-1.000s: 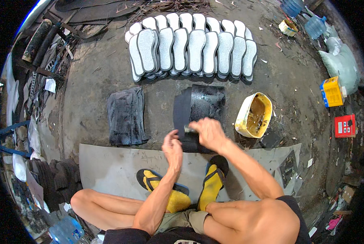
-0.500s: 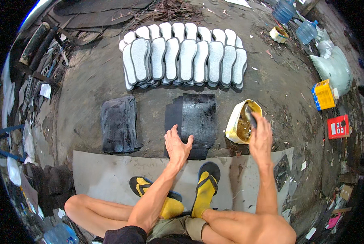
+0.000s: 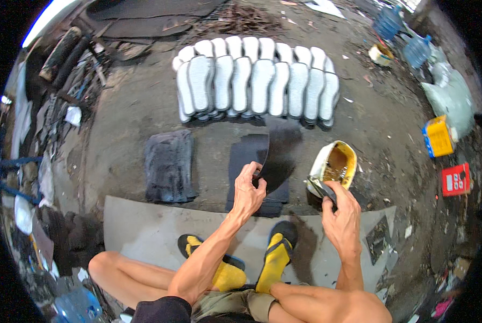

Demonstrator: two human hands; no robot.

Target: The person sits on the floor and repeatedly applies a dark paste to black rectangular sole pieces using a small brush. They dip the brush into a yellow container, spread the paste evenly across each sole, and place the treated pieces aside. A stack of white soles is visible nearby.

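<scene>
A dark rubber sheet (image 3: pixel 277 156) was pinched at its near edge by the fingers of the left hand (image 3: pixel 249 189) and lifted off the stack of dark sheets (image 3: pixel 254 180), its long axis running away from the person. A brush (image 3: pixel 320 188) was gripped by the right hand (image 3: pixel 342 215), just right of the sheet, at the near rim of the yellow glue tub (image 3: pixel 335 164) (white soles (image 3: pixel 254 81) lay farther off).

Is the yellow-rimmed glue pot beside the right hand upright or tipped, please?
Tipped: the yellow-rimmed glue pot leans with its mouth toward the camera, brown liquid visible inside, beside the right hand.
</scene>
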